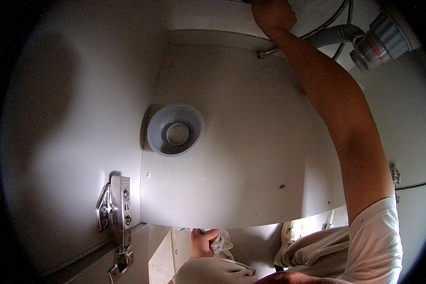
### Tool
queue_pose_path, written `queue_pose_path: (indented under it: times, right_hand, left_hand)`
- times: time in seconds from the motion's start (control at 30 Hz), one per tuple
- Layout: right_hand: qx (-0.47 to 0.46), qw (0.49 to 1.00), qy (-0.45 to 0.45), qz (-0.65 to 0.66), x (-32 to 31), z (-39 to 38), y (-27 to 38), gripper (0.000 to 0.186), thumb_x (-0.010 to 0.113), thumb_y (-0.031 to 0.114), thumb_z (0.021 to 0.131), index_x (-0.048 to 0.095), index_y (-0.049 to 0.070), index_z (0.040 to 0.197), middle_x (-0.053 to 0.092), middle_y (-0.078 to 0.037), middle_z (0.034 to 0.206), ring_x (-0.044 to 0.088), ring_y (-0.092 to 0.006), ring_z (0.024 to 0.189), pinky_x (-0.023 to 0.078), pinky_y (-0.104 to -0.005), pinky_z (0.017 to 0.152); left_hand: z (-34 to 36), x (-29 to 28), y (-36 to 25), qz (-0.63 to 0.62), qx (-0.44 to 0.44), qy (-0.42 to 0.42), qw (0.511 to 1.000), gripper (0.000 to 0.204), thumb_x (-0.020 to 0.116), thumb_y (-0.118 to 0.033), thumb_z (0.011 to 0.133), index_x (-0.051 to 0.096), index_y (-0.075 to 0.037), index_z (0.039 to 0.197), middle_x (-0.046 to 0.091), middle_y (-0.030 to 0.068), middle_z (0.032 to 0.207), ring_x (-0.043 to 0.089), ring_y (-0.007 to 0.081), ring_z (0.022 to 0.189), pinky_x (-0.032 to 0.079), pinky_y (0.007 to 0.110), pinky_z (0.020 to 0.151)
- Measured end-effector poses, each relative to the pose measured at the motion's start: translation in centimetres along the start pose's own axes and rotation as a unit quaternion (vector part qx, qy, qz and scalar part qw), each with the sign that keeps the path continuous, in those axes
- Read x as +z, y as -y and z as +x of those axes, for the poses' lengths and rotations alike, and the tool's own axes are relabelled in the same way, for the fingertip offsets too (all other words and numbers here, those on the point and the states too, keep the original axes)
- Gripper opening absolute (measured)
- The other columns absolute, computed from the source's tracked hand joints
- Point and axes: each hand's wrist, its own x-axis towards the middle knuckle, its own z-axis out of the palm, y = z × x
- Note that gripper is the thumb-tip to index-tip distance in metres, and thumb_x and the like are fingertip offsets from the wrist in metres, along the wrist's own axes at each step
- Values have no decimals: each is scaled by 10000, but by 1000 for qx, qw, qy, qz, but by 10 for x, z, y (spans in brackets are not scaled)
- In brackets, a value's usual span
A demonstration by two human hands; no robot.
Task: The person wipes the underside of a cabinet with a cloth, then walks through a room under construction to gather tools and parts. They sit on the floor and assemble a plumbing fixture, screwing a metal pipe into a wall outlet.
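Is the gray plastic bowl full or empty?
It looks empty: the gray plastic bowl opens upward, its round bottom showing with nothing visible inside.

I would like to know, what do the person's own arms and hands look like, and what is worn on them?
The right arm wears a short, loose white sleeve; below it, the arm and right hand are bare, with no watch or glove visible. The left hand shows no glove either; no left sleeve is in view.
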Motion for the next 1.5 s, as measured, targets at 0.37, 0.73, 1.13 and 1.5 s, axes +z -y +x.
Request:
queue_pose_path:
  times: [0.37,0.73,1.13,1.5]
  right_hand:
    - [-75,996,-46,-14,7,3,-11,443,709,285,821,506,16,1107,702,-209,875,690,-409,790,533,-514,700]
    - [-63,998,-21,-10,5,6,-11,411,667,276,854,483,29,1126,696,-229,914,681,-431,821,523,-536,739]
    - [-68,997,-18,-19,-3,2,-6,416,678,297,869,473,35,1120,696,-192,882,689,-384,783,530,-501,697]
    - [-52,998,-2,-28,-2,3,-12,446,653,276,899,456,-11,1178,691,-209,917,681,-391,838,522,-507,735]
  left_hand:
    - [-7,9,-10,-1,-30,-11,999,328,701,-5,794,625,-18,1113,653,44,926,609,153,783,494,318,714]
    - [-14,17,-15,29,16,1,999,304,693,4,813,622,-29,1107,639,21,895,582,122,748,476,290,691]
    - [-12,17,-14,6,7,2,1000,265,709,-19,801,641,-22,1057,641,24,845,576,125,681,459,291,619]
    - [-5,-2,-3,14,-11,7,1000,274,717,-4,810,602,-36,1057,624,28,843,574,121,691,468,300,614]
